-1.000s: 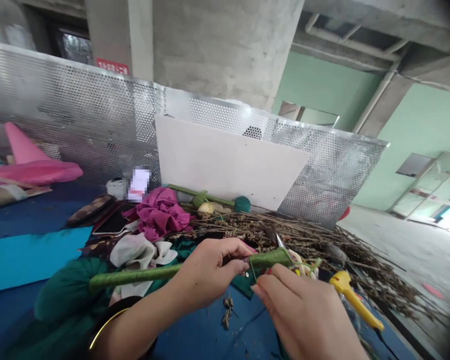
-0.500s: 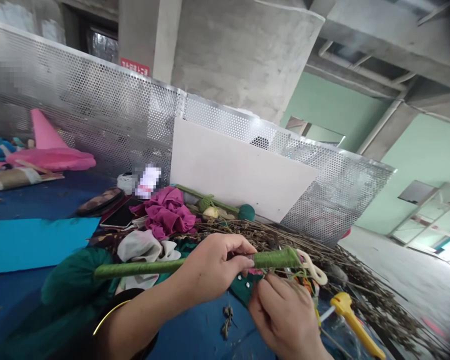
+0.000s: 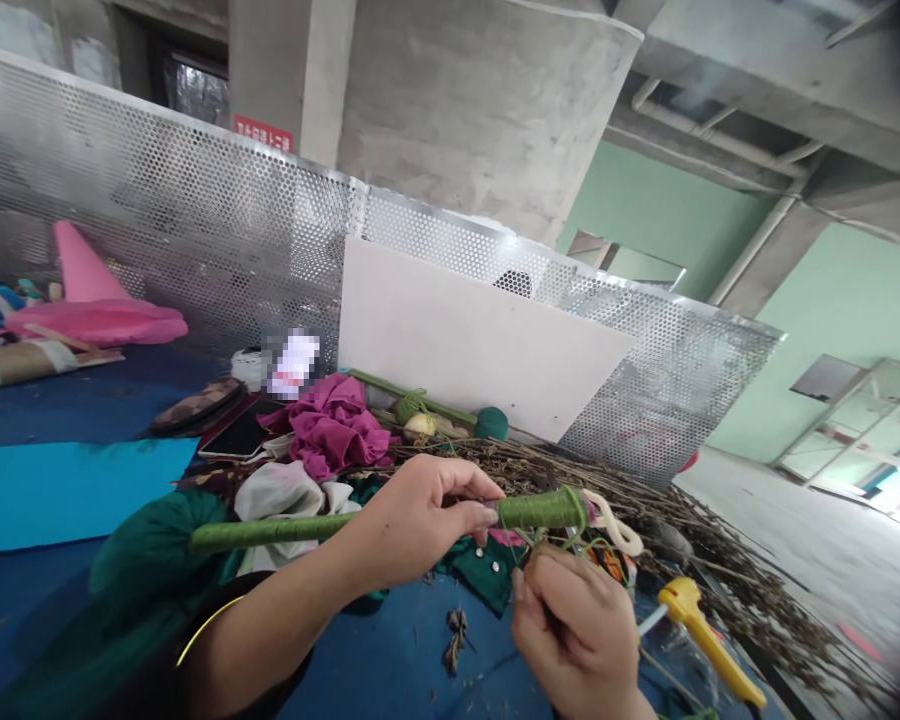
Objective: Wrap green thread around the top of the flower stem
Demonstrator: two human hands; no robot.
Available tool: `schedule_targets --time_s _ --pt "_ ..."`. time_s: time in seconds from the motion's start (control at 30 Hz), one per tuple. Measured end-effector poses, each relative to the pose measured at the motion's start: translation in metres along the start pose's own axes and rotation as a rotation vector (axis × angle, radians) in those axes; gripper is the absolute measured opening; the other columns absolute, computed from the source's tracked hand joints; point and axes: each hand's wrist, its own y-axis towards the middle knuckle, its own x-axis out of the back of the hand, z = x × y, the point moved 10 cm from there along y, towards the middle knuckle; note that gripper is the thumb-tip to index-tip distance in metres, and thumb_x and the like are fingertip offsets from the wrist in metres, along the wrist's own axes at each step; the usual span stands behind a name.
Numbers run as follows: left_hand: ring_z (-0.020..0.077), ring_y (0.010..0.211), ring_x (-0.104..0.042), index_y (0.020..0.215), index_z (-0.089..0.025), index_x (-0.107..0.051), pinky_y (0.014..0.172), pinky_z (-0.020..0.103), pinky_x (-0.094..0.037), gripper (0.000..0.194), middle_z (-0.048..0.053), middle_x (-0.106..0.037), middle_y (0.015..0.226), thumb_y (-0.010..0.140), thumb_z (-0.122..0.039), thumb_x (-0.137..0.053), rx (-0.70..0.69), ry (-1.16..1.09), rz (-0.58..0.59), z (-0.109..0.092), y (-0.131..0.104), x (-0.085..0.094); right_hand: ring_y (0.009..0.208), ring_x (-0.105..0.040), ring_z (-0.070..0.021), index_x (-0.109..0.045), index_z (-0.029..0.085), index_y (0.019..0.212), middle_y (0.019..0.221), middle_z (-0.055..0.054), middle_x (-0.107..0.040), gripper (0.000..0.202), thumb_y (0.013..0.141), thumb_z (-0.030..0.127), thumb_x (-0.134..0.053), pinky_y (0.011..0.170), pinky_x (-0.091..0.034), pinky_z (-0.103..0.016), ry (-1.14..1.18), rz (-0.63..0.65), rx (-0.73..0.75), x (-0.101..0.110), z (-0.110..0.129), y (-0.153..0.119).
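Note:
A long rod wrapped in green yarn lies nearly level across the view, with a cream loop at its right end. My left hand grips it near the thicker right part, thumb and fingers pinched round it. Just below that end, my right hand is closed on loose green yarn, its fingers curled. Dark green cloth with shiny studs lies beneath the hands. The rod's left end rests by dark green gauzy fabric.
Dry stems spread on the right, beside a yellow-handled tool. Behind are magenta cloth, a green yarn ball and a white board. Blue card and a pink hat-like object lie left.
The rod's right end has shifted slightly left and up with my left hand. My right hand has moved a little right and stays closed; more loose yarn shows between the hands.

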Motion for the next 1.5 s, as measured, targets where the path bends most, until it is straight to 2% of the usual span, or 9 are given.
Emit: schedule_targets --time_s 0.2,0.47,0.7,0.77,0.9,1.1,1.23,1.33,1.5 --pt "0.0124 0.062 -0.054 0.094 -0.015 -0.070 0.056 0.022 -0.039 0.021 0.001 -0.065 0.071 0.084 -0.028 -0.056 0.011 -0.015 0.030 -0.005 -0.002 0.001 0.045 -0.031 -0.0082 -0.026 0.021 0.057 0.051 0.006 -0.029 0.034 0.084 0.013 -0.046 0.045 -0.024 -0.023 0.297 -0.035 -0.184 -0.018 -0.023 0.000" --pt "0.0192 0.081 -0.063 0.091 -0.014 -0.064 0.069 0.026 -0.045 0.022 0.004 -0.070 0.087 0.078 -0.032 -0.065 -0.002 -0.046 0.051 0.002 -0.001 -0.002 0.055 -0.047 -0.0136 -0.064 0.018 0.066 0.059 -0.002 -0.057 0.028 0.088 0.034 -0.056 0.054 -0.036 -0.026 0.551 -0.084 -0.489 -0.040 -0.059 -0.023" --pt "0.0173 0.068 -0.059 0.079 -0.017 -0.064 0.059 0.024 -0.040 0.014 0.001 -0.068 0.071 0.078 -0.032 -0.063 -0.030 0.119 -0.046 0.001 0.002 -0.007 0.043 -0.023 -0.0085 -0.040 0.020 0.048 0.045 0.005 -0.029 0.052 0.086 0.053 -0.052 0.041 -0.022 -0.024 0.847 -0.054 -0.743 -0.077 -0.073 -0.032" --pt "0.0163 0.065 -0.056 0.079 -0.018 -0.064 0.057 0.023 -0.038 0.015 0.000 -0.067 0.070 0.081 -0.032 -0.059 -0.065 0.148 -0.083 -0.003 0.001 0.000 0.047 -0.036 -0.0106 -0.049 0.019 0.053 0.049 0.003 -0.040 0.043 0.089 0.043 -0.052 0.046 -0.031 -0.024 0.744 0.016 -0.627 -0.066 -0.060 -0.017" --pt "0.0137 0.058 -0.048 0.078 -0.018 -0.062 0.052 0.023 -0.031 0.016 -0.001 -0.061 0.066 0.082 -0.033 -0.056 -0.096 0.213 -0.201 -0.009 -0.001 0.021 0.061 -0.060 -0.0152 -0.061 0.018 0.077 0.072 -0.006 -0.064 0.021 0.091 0.025 -0.047 0.054 -0.043 -0.023 0.133 0.258 -0.125 -0.026 -0.008 0.008" --pt "0.0108 0.053 -0.039 0.073 -0.017 -0.058 0.051 0.023 -0.029 0.019 -0.004 -0.051 0.059 0.082 -0.035 -0.057 -0.045 0.165 -0.146 -0.002 0.001 0.017 0.053 -0.064 -0.0128 -0.069 0.019 0.096 0.076 -0.005 -0.071 0.014 0.088 0.022 -0.058 0.048 -0.045 -0.020 -0.485 0.022 0.233 0.066 0.018 -0.001" --pt "0.0132 0.056 -0.050 0.074 -0.016 -0.061 0.056 0.024 -0.038 0.016 -0.001 -0.060 0.061 0.079 -0.031 -0.060 0.003 0.063 0.023 0.007 0.002 -0.002 0.052 -0.059 -0.0131 -0.072 0.020 0.093 0.072 -0.004 -0.068 0.012 0.081 0.023 -0.069 0.049 -0.044 -0.024 -0.372 -0.304 -0.072 0.117 -0.009 -0.004" --pt "0.0146 0.058 -0.054 0.073 -0.016 -0.061 0.057 0.025 -0.040 0.017 0.000 -0.062 0.062 0.079 -0.031 -0.060 0.021 0.083 0.069 0.012 0.002 -0.005 0.051 -0.050 -0.0126 -0.071 0.021 0.091 0.062 -0.001 -0.055 0.015 0.085 0.034 -0.065 0.047 -0.041 -0.025 0.155 -0.562 -0.444 0.126 -0.058 -0.021" --pt "0.0143 0.059 -0.050 0.075 -0.018 -0.062 0.055 0.025 -0.035 0.022 -0.001 -0.060 0.063 0.081 -0.038 -0.059 0.025 0.225 -0.049 0.015 0.006 0.010 0.063 -0.053 -0.0145 -0.074 0.019 0.093 0.072 -0.004 -0.054 0.057 0.083 0.069 -0.048 0.053 -0.048 -0.026 0.716 -0.434 -0.639 0.091 -0.098 -0.026"
